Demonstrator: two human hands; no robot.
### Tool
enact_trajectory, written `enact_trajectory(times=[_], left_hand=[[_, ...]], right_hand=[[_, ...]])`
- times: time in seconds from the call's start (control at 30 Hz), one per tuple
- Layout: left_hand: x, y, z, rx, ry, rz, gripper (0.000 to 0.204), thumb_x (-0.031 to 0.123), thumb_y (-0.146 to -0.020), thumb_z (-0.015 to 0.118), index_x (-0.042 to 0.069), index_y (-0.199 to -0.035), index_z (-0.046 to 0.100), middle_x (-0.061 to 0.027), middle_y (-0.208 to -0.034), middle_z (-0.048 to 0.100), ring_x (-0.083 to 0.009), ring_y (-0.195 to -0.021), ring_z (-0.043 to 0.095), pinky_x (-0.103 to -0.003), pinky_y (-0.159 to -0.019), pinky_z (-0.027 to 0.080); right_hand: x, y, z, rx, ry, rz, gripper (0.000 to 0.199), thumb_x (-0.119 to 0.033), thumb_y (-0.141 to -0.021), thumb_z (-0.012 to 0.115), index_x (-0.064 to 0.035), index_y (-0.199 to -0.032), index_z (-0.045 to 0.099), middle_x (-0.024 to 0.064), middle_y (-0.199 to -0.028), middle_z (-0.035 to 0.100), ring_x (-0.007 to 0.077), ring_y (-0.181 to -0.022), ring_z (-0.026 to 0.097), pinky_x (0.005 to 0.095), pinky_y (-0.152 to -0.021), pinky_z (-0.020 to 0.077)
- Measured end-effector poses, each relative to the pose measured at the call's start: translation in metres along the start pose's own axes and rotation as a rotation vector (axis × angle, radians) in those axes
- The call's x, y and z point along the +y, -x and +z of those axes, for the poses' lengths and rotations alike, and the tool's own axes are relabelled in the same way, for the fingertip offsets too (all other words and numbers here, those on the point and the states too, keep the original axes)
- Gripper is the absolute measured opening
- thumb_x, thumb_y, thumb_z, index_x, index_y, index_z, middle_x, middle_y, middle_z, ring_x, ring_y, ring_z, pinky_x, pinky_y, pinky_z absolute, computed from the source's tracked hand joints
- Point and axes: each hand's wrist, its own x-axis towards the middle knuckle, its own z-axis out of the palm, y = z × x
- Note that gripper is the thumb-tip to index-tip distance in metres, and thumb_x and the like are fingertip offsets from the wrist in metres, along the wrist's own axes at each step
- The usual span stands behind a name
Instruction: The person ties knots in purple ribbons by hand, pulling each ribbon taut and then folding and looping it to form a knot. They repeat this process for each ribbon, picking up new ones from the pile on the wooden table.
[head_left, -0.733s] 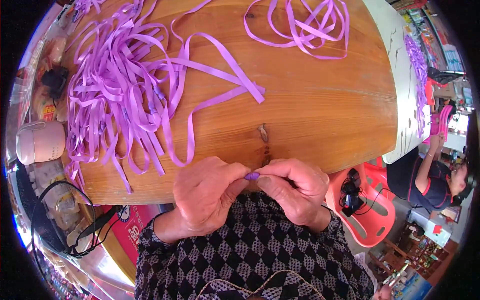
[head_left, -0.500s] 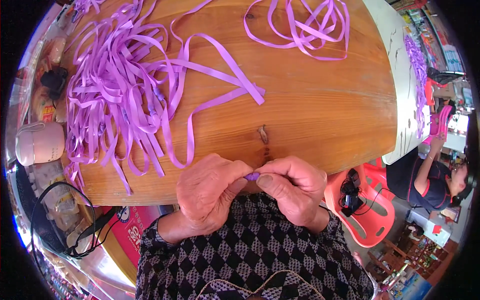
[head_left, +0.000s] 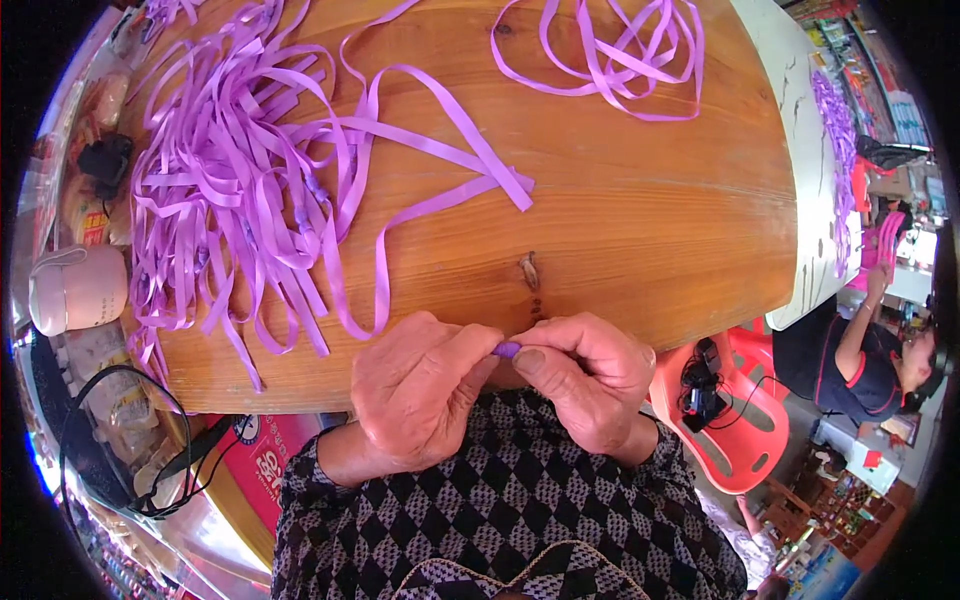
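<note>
Barely shifted since the earlier pictures is the small purple roll (head_left: 508,350), pinched just above the wearer's lap at the near edge of the table, while more of a person in pale clothing (head_left: 745,540) has come into view at the lower right. The roll is held between the thumb and forefinger of the left hand (head_left: 420,390) on one side and of the right hand (head_left: 590,380) on the other; both hands are closed narrowly, with the fingers curled in, and are set close together. Beyond them, the wooden table (head_left: 640,220) is covered on its left side by a heaped tangle of purple ribbons (head_left: 265,205), from which a few strands are stretched toward the middle. Near the far edge, a loose coil of ribbon (head_left: 640,68) is laid apart from the heap. At the left, a pale pink container (head_left: 80,290) is seen beside the table. At the right, a black device with a cable (head_left: 703,390) is rested on a coral plastic chair (head_left: 745,410).
</note>
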Motion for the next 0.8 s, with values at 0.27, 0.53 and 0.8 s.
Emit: enact_trajectory(times=[0.27,0.53,0.8], left_hand=[[-0.001,0.004,0.005,0.044,-0.069,0.077,0.029,-0.006,-0.060,0.066,-0.007,-0.088,0.058,-0.0115,-0.067,0.052,-0.0232,-0.050,0.050,-0.031,-0.041,0.038],[0.004,0.004,0.002,0.009,-0.088,-0.009,0.024,-0.004,-0.065,0.066,-0.005,-0.088,0.059,-0.0111,-0.066,0.051,-0.0229,-0.048,0.048,-0.030,-0.041,0.037],[0.016,-0.004,-0.014,-0.005,0.405,-0.252,0.018,0.003,-0.077,0.063,-0.003,-0.094,0.059,-0.0104,-0.074,0.058,-0.0192,-0.062,0.056,-0.025,-0.054,0.043]], right_hand=[[0.000,-0.001,0.004,0.047,0.040,-0.096,0.009,-0.004,-0.078,0.065,0.0037,-0.082,0.061,0.0081,-0.076,0.064,0.0089,-0.064,0.056,0.0217,-0.057,0.0446],[0.001,0.000,0.008,0.014,-0.135,0.123,0.012,-0.005,-0.081,0.063,0.0055,-0.084,0.059,0.0074,-0.075,0.063,0.0089,-0.064,0.057,0.0210,-0.057,0.0460],[-0.010,-0.008,0.005,0.044,0.129,-0.359,0.010,-0.002,-0.080,0.062,0.0048,-0.085,0.058,0.0106,-0.067,0.060,0.0123,-0.054,0.055,0.0227,-0.050,0.0429]])
